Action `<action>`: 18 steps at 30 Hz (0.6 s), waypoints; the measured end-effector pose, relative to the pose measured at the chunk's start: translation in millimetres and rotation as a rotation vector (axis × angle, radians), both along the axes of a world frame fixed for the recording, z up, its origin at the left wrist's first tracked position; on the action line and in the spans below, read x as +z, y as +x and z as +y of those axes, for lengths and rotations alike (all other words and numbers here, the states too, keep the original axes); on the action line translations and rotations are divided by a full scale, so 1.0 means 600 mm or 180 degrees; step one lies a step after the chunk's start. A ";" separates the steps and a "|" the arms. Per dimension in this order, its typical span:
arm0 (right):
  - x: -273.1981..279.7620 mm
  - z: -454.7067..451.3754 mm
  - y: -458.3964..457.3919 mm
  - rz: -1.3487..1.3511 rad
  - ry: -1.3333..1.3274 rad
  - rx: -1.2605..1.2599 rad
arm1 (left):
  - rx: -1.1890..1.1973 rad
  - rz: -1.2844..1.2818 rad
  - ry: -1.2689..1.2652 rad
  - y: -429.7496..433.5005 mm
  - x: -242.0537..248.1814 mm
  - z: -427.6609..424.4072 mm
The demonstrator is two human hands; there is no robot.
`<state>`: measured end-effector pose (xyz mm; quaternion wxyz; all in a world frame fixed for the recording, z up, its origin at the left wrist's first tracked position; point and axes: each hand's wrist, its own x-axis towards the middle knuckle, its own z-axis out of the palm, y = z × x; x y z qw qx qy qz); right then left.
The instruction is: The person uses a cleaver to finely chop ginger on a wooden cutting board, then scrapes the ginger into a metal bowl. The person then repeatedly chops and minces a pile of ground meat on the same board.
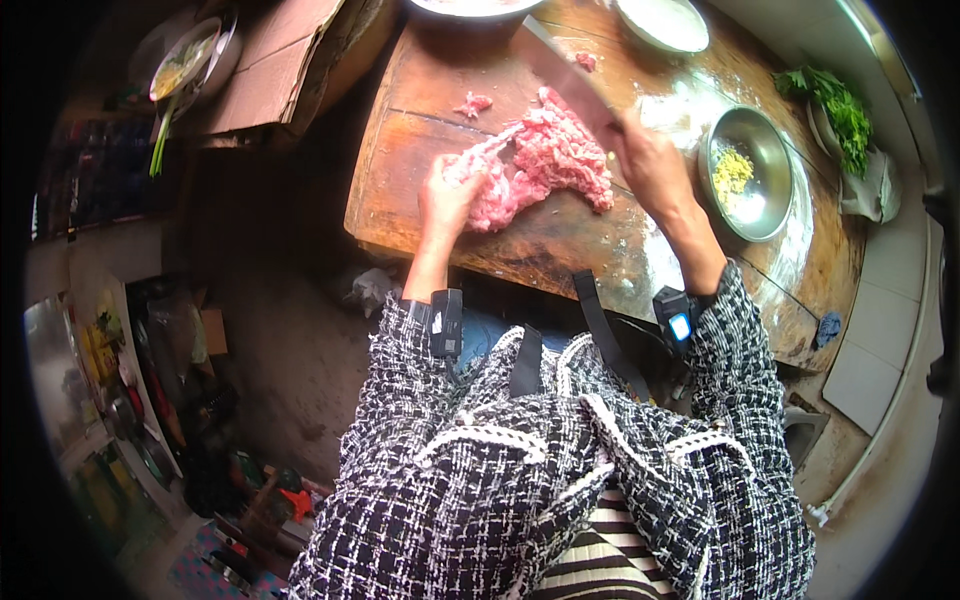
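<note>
A mound of chopped raw meat [559, 150] lies on the wooden tabletop [420, 127]. My left hand [448, 193] has its fingers closed around the near left part of that meat. In my right hand [651, 161] is the handle of a broad-bladed cleaver [574, 86]. Its blade is raised and tilted over the far right side of the mound, slightly blurred. Small scraps of meat [474, 105] sit apart, to the left of the blade. My right fingers hide most of the cleaver's handle.
Right of my right hand stands a metal bowl [780, 176] with chopped yellowish bits inside. White powder [679, 105] dusts the wood. A white bowl [671, 26] is at the back, leafy greens [847, 124] at the far right. A cardboard box [262, 67] stands left of the table.
</note>
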<state>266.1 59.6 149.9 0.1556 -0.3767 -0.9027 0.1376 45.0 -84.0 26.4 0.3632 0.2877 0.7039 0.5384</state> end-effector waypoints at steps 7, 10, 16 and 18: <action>-0.058 0.009 0.014 -0.0762 -0.0529 -0.0102 | -0.0350 0.0882 0.0259 -0.016 -0.034 0.000; -0.051 0.070 0.038 -0.0057 -0.0219 -0.0032 | -0.0517 0.1552 0.0177 -0.022 -0.021 0.018; -0.049 0.140 0.017 -0.0690 0.0349 -0.0724 | -0.0713 0.2114 -0.0127 -0.030 -0.004 0.104; -0.060 0.119 0.006 -0.0533 0.0352 -0.0456 | -0.1124 0.1991 -0.0210 -0.025 -0.001 0.121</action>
